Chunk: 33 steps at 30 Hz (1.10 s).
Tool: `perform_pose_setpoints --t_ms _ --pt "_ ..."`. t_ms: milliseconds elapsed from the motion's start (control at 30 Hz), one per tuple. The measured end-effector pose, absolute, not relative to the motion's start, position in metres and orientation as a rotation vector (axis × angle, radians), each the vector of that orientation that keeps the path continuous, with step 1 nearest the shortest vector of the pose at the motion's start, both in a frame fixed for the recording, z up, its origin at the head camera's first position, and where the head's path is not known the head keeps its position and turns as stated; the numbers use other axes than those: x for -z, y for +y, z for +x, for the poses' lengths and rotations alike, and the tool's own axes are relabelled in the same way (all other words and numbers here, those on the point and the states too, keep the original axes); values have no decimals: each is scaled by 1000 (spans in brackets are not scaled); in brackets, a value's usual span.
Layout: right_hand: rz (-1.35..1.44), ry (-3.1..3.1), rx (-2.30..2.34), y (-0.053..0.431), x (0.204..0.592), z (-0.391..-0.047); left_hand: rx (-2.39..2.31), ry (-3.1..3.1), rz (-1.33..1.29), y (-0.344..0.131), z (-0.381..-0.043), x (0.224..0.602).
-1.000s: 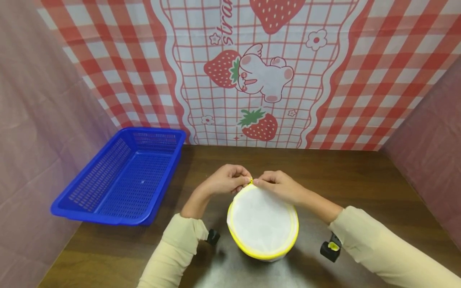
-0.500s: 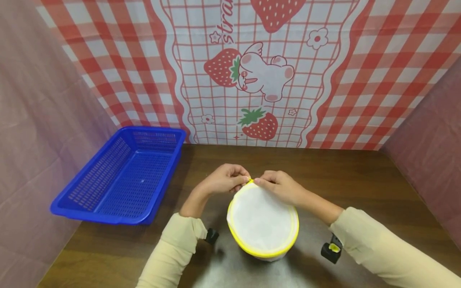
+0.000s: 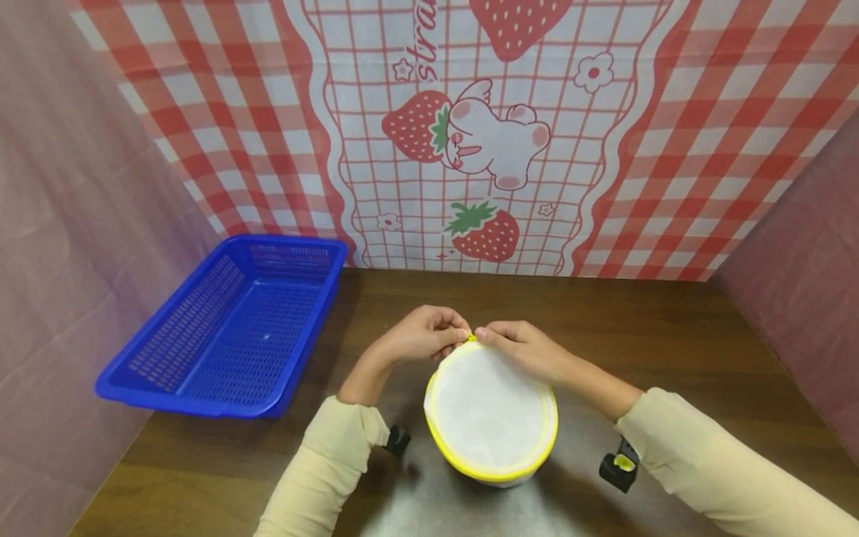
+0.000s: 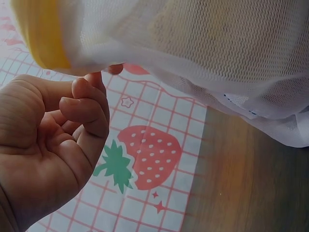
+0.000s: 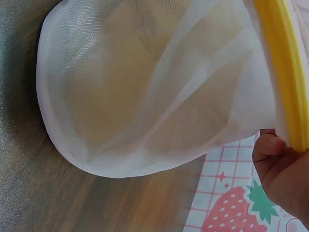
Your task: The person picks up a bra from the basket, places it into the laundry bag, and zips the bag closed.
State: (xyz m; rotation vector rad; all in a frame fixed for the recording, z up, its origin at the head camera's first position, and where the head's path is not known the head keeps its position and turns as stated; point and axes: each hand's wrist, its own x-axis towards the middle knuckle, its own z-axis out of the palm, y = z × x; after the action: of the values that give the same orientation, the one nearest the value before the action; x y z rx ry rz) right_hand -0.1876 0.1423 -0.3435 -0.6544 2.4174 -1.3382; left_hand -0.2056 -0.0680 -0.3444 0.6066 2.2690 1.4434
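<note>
A round white mesh laundry bag with a yellow zipper band stands on the table between my hands. At its far edge my left hand pinches a small yellow zipper end. Right beside it, my right hand pinches the same rim, thumb on top. From the left wrist, the bag's mesh side hangs above the curled fingers of the left hand. In the right wrist view the right hand grips at the lower end of the yellow band.
A blue perforated basket lies at the left on the brown wood-grain table. A grey sheet is under the bag at the front. Behind hangs a strawberry-print cloth, with pink curtains at the sides.
</note>
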Motion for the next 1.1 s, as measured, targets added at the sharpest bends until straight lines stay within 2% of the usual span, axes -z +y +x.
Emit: perform_pose_setpoints --t_ms 1100 --pt "-650 2585 1217 141 345 -188 -1440 2286 607 -73 -208 350"
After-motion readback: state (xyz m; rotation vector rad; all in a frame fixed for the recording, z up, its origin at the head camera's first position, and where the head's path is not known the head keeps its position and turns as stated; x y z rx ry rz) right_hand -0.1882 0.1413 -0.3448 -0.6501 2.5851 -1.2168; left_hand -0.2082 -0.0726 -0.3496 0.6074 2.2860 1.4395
